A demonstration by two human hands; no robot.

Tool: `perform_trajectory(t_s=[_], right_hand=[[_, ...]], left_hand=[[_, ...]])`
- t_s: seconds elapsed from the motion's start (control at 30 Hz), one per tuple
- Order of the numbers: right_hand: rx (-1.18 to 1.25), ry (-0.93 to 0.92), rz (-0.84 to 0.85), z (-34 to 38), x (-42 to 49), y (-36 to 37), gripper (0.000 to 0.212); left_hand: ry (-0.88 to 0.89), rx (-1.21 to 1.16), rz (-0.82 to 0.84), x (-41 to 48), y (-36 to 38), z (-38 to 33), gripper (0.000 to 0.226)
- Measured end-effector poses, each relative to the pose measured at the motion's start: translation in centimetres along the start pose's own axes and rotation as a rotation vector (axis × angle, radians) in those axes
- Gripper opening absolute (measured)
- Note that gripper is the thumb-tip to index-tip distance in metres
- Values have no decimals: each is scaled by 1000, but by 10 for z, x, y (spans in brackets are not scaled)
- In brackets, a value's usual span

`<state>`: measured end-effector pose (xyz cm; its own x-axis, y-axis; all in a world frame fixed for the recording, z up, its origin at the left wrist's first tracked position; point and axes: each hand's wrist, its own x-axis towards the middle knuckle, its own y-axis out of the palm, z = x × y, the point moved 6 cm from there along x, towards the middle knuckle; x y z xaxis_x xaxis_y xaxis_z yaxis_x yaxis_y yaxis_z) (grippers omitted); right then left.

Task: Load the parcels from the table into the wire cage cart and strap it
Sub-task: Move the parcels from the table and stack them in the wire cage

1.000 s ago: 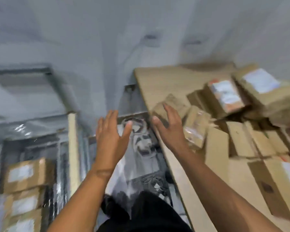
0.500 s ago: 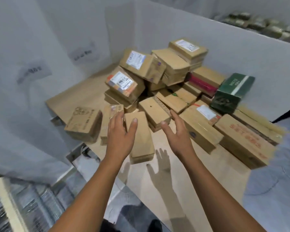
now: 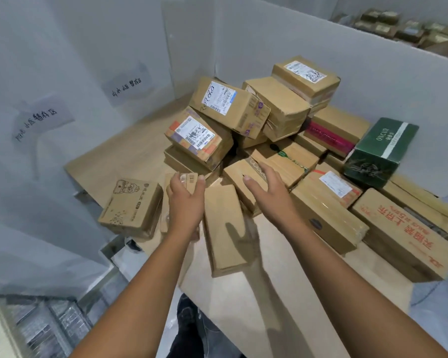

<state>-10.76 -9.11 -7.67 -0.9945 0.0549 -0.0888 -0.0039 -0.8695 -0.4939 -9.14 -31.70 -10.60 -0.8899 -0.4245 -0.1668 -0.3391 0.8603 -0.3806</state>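
Gripping a small parcel point(image 3: 190, 179) now, left hand point(image 3: 185, 206) no longer spread, right hand point(image 3: 268, 196) still spread over the pile point(image 3: 282, 109).

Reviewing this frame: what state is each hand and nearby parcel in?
left hand: grips the slim parcel by its top
slim parcel: standing on edge, held
right hand: open, holding nothing
long parcel: flat on table, not gripped
green box: closed, untouched
cartoon-printed box: closed, at table's edge

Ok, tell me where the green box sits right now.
Head view, right side of the table: the green box lies at the pile's right edge, close to the white partition, next to the pink-striped carton.
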Motion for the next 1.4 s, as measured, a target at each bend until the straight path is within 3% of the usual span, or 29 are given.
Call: perform_trajectory(t_s=[0.2,0.33,0.47,0.63,0.77,0.9,0.97,1.2,1.4], right_hand=[[-171,74,11,14,97,53,77],[-169,134,-5,5,149,86,71],[-62,194,-120,-12,176,93,38],[169,204,-37,-14,197,108,42],[383,165,-62,-10,189,117,56],[408,101,-109,4,162,116,45],[439,85,-119,9,141,116,50],[471,-20,-67,27,62,88,51],[437,-63,79,34,7,78,42]], left_hand=[[-143,-63,9,105,36,19,85],[-183,-71,117,154,71,32,98],[-170,-82,237,166,89,46,95],[-183,-170,247,174,95,48,91],[-229,-260,157,169,86,37,87],[-168,-311,22,161,60,23,78],[-149,-321,-37,147,46,16,73],[-24,-366,-217,65,-4,-9,75],[34,-476,-316,-16,-36,2,49]])
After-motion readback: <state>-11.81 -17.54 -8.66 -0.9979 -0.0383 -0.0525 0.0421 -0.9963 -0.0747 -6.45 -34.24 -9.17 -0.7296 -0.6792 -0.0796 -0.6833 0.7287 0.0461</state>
